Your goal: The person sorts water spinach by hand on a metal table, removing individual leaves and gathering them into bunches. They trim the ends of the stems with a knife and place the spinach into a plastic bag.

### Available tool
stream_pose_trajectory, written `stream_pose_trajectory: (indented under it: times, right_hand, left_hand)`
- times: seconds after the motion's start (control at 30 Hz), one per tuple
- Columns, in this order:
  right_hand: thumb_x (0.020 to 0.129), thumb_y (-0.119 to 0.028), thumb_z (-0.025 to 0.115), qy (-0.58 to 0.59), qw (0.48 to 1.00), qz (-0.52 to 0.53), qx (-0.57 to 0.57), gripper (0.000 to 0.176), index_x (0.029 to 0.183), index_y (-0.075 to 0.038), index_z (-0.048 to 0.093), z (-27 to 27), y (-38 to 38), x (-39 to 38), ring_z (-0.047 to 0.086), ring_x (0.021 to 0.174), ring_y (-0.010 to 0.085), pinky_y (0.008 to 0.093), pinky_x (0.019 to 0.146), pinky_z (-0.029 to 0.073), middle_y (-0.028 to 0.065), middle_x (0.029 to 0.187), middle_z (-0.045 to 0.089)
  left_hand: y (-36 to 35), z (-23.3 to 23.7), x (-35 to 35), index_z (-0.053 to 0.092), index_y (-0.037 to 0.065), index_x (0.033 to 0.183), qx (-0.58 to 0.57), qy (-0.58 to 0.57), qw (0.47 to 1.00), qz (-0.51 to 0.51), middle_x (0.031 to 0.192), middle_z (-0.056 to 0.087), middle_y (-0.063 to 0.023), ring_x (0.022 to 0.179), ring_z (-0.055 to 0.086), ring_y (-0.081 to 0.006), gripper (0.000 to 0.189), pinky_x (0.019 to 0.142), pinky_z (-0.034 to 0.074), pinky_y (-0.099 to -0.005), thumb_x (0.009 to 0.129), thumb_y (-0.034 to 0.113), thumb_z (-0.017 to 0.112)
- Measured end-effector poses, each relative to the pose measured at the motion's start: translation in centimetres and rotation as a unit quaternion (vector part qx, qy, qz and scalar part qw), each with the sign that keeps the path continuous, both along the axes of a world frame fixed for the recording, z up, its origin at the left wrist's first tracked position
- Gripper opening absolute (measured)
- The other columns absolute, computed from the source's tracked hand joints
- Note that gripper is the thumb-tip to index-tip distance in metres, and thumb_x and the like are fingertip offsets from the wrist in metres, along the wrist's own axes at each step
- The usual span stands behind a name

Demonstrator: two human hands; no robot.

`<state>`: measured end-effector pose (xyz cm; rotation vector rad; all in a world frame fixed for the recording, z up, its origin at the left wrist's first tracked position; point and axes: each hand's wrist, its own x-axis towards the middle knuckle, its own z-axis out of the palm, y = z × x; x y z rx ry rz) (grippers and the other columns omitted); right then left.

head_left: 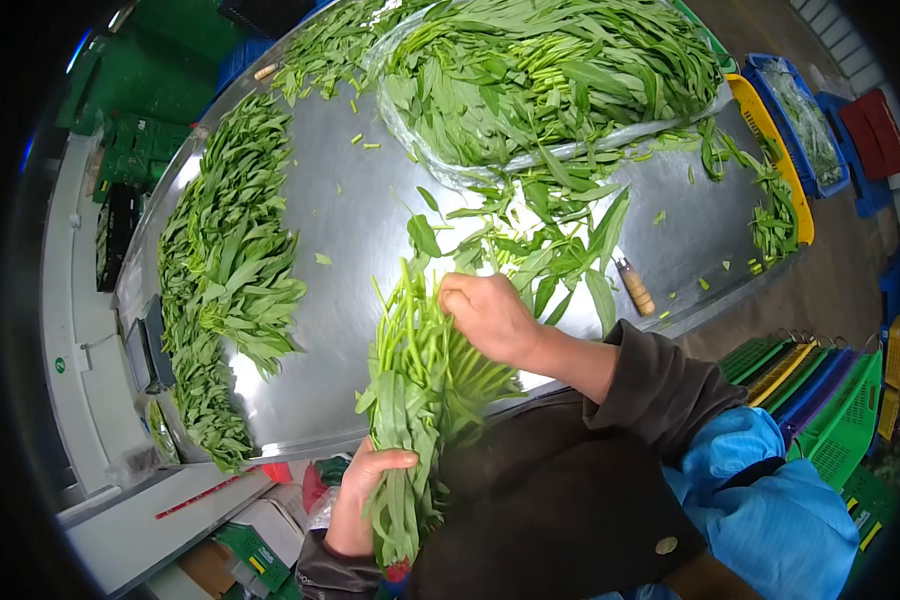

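Note:
My left hand grips the leafy end of a bunch of green leafy stalks near the steel table's front edge. My right hand is closed around the stem end of the same bunch, over the table. Loose stalks and leaves lie just beyond my right hand. A big heap of the same greens rests on clear plastic at the back of the table.
A long row of greens runs down the steel table's left side. A wooden-handled knife lies right of my hand. Coloured plastic crates stand on the right; a yellow crate and blue crate beyond.

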<state>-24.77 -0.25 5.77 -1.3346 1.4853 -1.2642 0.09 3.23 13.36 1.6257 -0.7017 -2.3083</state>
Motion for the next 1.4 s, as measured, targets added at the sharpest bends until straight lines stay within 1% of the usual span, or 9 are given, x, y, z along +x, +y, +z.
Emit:
stream_pose_trajectory:
  times: [0.1,0.27,0.43,0.5,0.67,0.73,1.03,1.23,1.4]
  right_hand:
    - [0.095,-0.017,0.045,0.075,0.996,0.003,-0.04,0.019,0.093,-0.001,0.055,0.1,0.3,0.6,0.052,0.047,0.0244,0.035,0.051,0.044,0.0142,0.061,0.054]
    - [0.1,-0.021,0.04,-0.211,0.974,0.072,0.034,0.021,0.1,-0.004,0.052,1.8,-1.2,-0.3,0.047,0.043,0.0065,0.0211,0.044,0.038,0.0028,0.061,0.057]
    - [0.099,-0.023,0.036,-0.254,0.951,-0.175,-0.035,0.028,0.107,0.0,0.05,0.6,-4.9,-6.2,0.053,0.049,0.012,0.0256,0.051,0.046,0.0122,0.073,0.062]
    - [0.098,-0.027,0.038,-0.556,0.809,-0.19,-0.023,0.037,0.12,0.003,0.039,-0.5,-6.0,-9.6,0.061,0.068,0.0176,0.0297,0.07,0.051,0.0169,0.108,0.063]
    - [0.095,-0.026,0.049,-0.295,0.922,0.026,0.249,0.04,0.13,-0.006,0.049,-2.9,-3.5,-3.8,0.064,0.081,0.0164,0.0283,0.071,0.053,0.0103,0.113,0.061]
    - [0.087,-0.007,0.058,0.011,0.999,0.025,0.042,0.042,0.128,-0.008,0.05,-6.4,-3.3,-0.2,0.06,0.101,0.0229,0.0353,0.087,0.05,0.0146,0.124,0.054]
    - [0.078,-0.039,0.066,0.457,0.873,0.17,0.009,0.053,0.122,-0.013,0.053,-9.5,-8.6,5.1,0.031,0.131,0.0364,0.0618,0.103,0.024,0.014,0.137,0.04]
    - [0.061,-0.01,0.06,0.438,0.884,0.163,0.021,0.011,0.069,-0.007,0.053,-11.8,4.3,-5.0,0.05,0.09,0.0289,0.0491,0.085,0.04,0.0079,0.086,0.05]
    - [0.068,-0.011,0.063,0.578,0.794,0.137,0.128,0.012,0.079,-0.006,0.063,-3.6,5.5,-5.3,0.055,0.096,0.0303,0.0444,0.079,0.045,0.0134,0.096,0.057]
  left_hand:
    - [-0.1,-1.0,2.6,0.048,0.0,0.125,0.072,0.022,0.997,0.033,0.101,0.063,-0.0102,0.086,0.063,-0.0205,0.061,0.074,0.053,-0.0314,0.068,0.002,0.068]
    - [0.2,-1.5,4.4,0.049,-0.003,0.124,0.094,0.127,0.979,0.126,0.111,0.055,-0.019,0.074,0.05,-0.0217,0.05,0.058,0.051,-0.0285,0.077,0.014,0.058]
    - [0.4,0.1,4.1,0.047,-0.004,0.12,0.058,0.111,0.982,0.141,0.099,0.056,-0.0162,0.07,0.05,-0.0189,0.047,0.052,0.05,-0.0264,0.079,0.017,0.056]
    - [0.8,0.2,4.8,0.048,-0.004,0.118,0.062,0.105,0.98,0.156,0.094,0.057,-0.0156,0.068,0.05,-0.018,0.046,0.049,0.05,-0.0264,0.079,0.018,0.057]
    - [1.4,-1.9,9.0,0.048,-0.004,0.12,0.07,0.131,0.974,0.168,0.097,0.06,-0.0145,0.07,0.058,-0.0226,0.054,0.051,0.049,-0.0311,0.072,0.016,0.062]
    - [1.5,-1.4,10.0,0.048,-0.006,0.12,0.003,0.13,0.973,0.192,0.094,0.061,-0.0145,0.068,0.057,-0.023,0.056,0.051,0.044,-0.0303,0.07,0.017,0.062]
    - [-3.3,1.2,12.8,0.051,-0.001,0.116,-0.118,0.03,0.951,0.285,0.094,0.063,-0.011,0.075,0.062,-0.0214,0.051,0.063,0.052,-0.0304,0.068,0.01,0.063]
    - [-5.9,1.1,11.2,0.05,-0.005,0.112,-0.153,0.019,0.972,0.178,0.087,0.06,-0.0128,0.061,0.058,-0.0191,0.051,0.05,0.046,-0.0285,0.068,0.017,0.066]
    - [-8.5,-2.4,14.3,0.049,-0.005,0.113,-0.082,0.055,0.988,0.115,0.085,0.061,-0.0155,0.062,0.061,-0.0222,0.05,0.052,0.051,-0.0309,0.069,0.012,0.065]
